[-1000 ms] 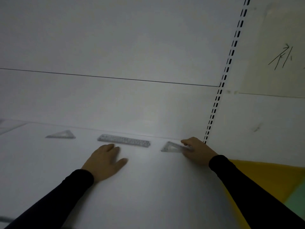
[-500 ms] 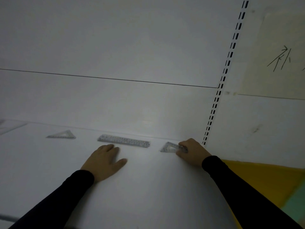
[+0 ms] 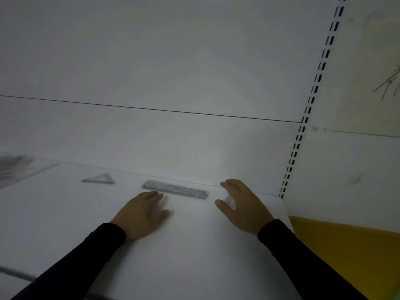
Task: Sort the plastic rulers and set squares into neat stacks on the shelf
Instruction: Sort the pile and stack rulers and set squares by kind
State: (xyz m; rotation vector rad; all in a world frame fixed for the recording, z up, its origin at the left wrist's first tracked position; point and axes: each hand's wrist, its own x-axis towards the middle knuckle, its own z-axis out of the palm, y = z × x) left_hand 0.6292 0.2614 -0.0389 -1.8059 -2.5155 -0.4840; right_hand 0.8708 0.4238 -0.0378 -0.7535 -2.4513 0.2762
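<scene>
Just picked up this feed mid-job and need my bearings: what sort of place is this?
Probably a shop or stockroom shelving bay. The white shelf has a panelled back wall, a slotted upright rail for adjustable brackets stands at the right, and stationery lies out: a ruler and a set square.

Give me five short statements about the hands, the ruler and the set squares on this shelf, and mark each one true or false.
1. The ruler lies flat near the back of the shelf. True.
2. The left hand grips the ruler. False: it rests flat on the shelf, just in front of the ruler.
3. A set square lies left of the ruler. True.
4. The right hand is far left of the ruler. False: it is at the ruler's right end.
5. Both sleeves are white. False: they are black.
</scene>
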